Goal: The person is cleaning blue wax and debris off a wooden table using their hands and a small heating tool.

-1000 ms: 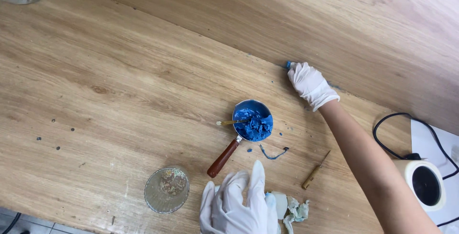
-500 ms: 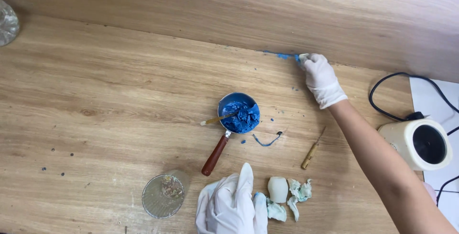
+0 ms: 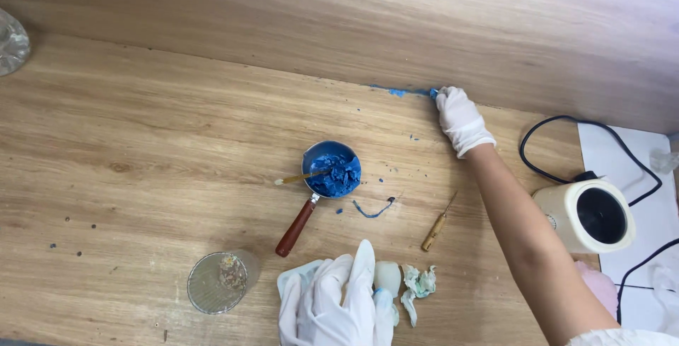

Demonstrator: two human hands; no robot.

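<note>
My right hand (image 3: 460, 119), in a white glove, reaches to the back of the wooden table (image 3: 141, 148) where it meets the wooden wall. Its fingertips press on a streak of blue material (image 3: 399, 92) along that joint; whether it pinches something small there I cannot tell. My left hand (image 3: 332, 303), also gloved, rests flat at the near edge on a white cloth or tissue. Between them sits a small metal pan (image 3: 331, 173) with a red-brown handle, filled with blue paste, a thin stick lying across it.
A wooden-handled pick (image 3: 436, 227) lies right of the pan. A round glass dish (image 3: 216, 282) stands near left, crumpled tissue bits (image 3: 417, 282) beside my left hand. A cream round appliance (image 3: 590, 215) with black cord sits at the right on white paper. Blue specks dot the table.
My right hand has slid right along the wall joint, leaving a blue streak behind it. The view has shifted slightly; my left hand stays put.
</note>
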